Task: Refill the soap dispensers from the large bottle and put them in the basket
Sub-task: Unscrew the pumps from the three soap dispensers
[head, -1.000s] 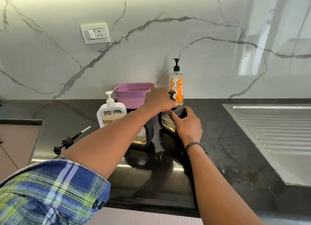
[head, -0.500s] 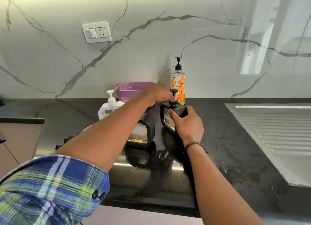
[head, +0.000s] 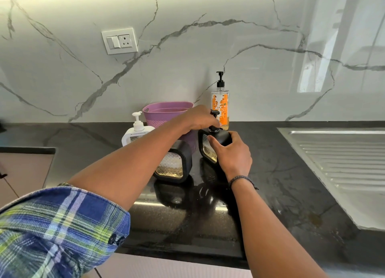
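In the head view, the step in hand seems to be the closing of one refilled dispenser. The right hand point(head: 233, 154) grips the body of the black dispenser point(head: 223, 138), with the thumb on its front window and the fingers curled round its far side. The left hand point(head: 199, 119) comes from above, and its fingers are curled down on the pump point(head: 214, 113), pinching its collar. I judge that the next move calls for twisting the pump tight while the right hand keeps the body from turning, then lifting it into the basket point(head: 166, 112), just behind the left fingers. This dispenser is square with rounded corners, matte black, and has a ribbed glassy window with yellowish liquid behind it. A second black dispenser point(head: 175, 166) of the same kind stands under the left wrist. The large bottle point(head: 219, 103), clear with an orange label, stands just beyond the fingertips.
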The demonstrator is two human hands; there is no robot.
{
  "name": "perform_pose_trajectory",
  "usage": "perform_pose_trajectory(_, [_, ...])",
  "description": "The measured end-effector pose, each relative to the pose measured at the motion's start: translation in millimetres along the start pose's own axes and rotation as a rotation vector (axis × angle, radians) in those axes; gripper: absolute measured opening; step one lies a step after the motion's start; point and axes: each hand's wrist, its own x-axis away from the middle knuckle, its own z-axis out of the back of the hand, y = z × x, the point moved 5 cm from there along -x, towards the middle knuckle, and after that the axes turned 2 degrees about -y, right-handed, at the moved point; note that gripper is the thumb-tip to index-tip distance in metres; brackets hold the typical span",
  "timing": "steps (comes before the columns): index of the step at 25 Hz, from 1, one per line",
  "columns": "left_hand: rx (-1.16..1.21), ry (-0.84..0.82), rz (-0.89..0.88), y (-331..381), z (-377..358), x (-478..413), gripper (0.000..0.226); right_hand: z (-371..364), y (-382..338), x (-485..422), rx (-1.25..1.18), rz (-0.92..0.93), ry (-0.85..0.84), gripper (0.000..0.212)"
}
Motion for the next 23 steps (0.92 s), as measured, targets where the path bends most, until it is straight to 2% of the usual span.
perform_pose_trajectory(3, [-0.050,0.033,-0.045,-0.1,5.5,2.8,0.034,-0.1,-0.6,-0.3,0.010,0.010,-0.006,0.057])
perform_pose_trajectory(6, [-0.175,0.129,-0.048,-2.7,4.4,5.4,0.048,-1.2,-1.4,-0.3,0.020,0.020,-0.014,0.057])
perform_pose_trajectory(11, [-0.001,-0.014,-0.079,-0.1,5.1,7.7,0.036,-2.5,-1.7,-0.2,0.019,0.024,-0.006,0.058])
perform_pose_trajectory(14, [-0.049,0.021,-0.080,-1.4,10.6,8.2,0.030,-2.4,-1.6,-0.7,0.019,0.017,-0.017,0.057])
perform_pose_trajectory(17, [-0.154,0.095,-0.078,-3.3,9.0,5.2,0.040,-1.5,-1.5,-0.4,0.021,0.016,-0.018,0.057])
perform_pose_trajectory(21, [-0.090,0.032,-0.077,-5.6,5.1,3.9,0.039,-2.6,-1.0,-0.3,0.019,0.016,-0.016,0.053])
perform_pose_trajectory(23, [-0.056,0.074,-0.093,-1.6,11.9,7.3,0.034,-3.3,-0.8,-0.5,0.020,0.018,-0.016,0.054])
